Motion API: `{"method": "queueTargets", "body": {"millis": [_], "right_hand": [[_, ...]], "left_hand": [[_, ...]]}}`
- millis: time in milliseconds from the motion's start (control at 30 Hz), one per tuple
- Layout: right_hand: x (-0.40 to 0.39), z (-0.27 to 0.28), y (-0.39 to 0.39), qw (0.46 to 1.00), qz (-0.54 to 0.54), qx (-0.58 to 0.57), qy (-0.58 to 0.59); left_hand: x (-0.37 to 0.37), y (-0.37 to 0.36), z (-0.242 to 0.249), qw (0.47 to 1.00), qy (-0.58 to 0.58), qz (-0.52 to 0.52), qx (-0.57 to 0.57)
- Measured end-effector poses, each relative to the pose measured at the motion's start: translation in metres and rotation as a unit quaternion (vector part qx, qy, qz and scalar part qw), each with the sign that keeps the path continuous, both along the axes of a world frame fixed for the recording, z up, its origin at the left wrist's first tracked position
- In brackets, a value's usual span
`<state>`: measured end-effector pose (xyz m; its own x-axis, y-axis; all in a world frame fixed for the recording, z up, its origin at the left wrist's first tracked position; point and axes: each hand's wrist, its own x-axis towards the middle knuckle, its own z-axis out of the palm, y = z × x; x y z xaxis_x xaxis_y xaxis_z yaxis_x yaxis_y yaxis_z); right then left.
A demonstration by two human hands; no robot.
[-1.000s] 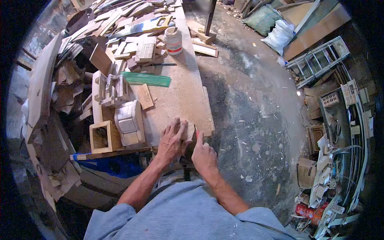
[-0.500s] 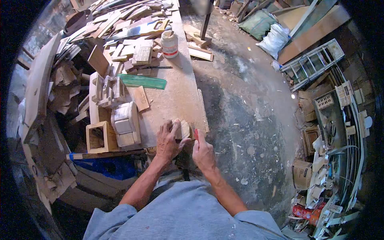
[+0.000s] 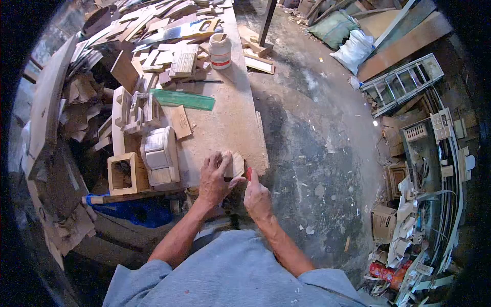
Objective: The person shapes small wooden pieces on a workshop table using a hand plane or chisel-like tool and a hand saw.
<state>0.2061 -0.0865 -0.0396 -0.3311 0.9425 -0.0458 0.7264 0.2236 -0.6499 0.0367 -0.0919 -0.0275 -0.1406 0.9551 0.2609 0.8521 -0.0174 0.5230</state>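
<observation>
A small pale wooden piece lies near the bench's front right corner. My left hand presses it down, with the thumb apart from the fingers on its near side. Beside its right edge, my right hand is closed around a tool with a red handle. The tool's working end is too small to make out. Left of my hands stand a carved wooden block and an open square wooden box.
On the bench are a green strip, a thin wood piece, a white jar, a handsaw and heaped offcuts. A ladder and scrap lie at the right.
My right hand and the red-handled tool have shifted slightly down and left along the wooden piece's edge. My left hand stays on the piece. The view has moved slightly.
</observation>
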Motion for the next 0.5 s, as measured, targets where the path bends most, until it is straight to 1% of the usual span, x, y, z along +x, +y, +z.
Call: {"method": "queueTargets", "body": {"millis": [67, 167, 267, 333, 367, 400, 433, 467, 500], "right_hand": [[-0.002, -0.004, 0.001, 0.999, 0.006, 0.005, -0.042], [-0.009, 0.014, -0.002, 0.987, 0.027, 0.033, -0.154], [-0.002, -0.004, 0.007, 0.997, -0.002, -0.033, -0.063], [0.01, -0.003, 0.017, 0.994, -0.023, 0.068, 0.087], [0.015, -0.003, 0.021, 0.979, -0.031, 0.117, 0.163], [0.021, 0.0, 0.024, 0.964, -0.049, 0.215, 0.151], [0.029, 0.011, 0.024, 0.969, -0.067, 0.037, 0.234], [0.041, 0.026, 0.019, 0.937, -0.082, -0.143, 0.307], [0.048, 0.041, 0.015, 0.869, -0.092, -0.317, 0.368]], "left_hand": [[-0.003, 0.003, 0.004, 1.0, 0.015, -0.01, 0.002], [-0.006, 0.004, -0.002, 0.999, 0.015, -0.021, 0.019], [-0.002, 0.002, 0.009, 1.0, 0.001, -0.012, 0.009], [-0.003, 0.004, 0.001, 1.0, 0.006, -0.017, 0.015], [-0.004, 0.003, -0.002, 1.0, 0.01, -0.019, 0.017], [-0.002, 0.003, 0.003, 0.999, 0.046, -0.003, 0.024], [0.003, 0.001, 0.01, 0.996, 0.081, 0.014, 0.029], [0.008, -0.002, 0.016, 0.992, 0.115, 0.029, 0.034], [0.012, -0.005, 0.02, 0.996, 0.072, 0.036, 0.028]]}}
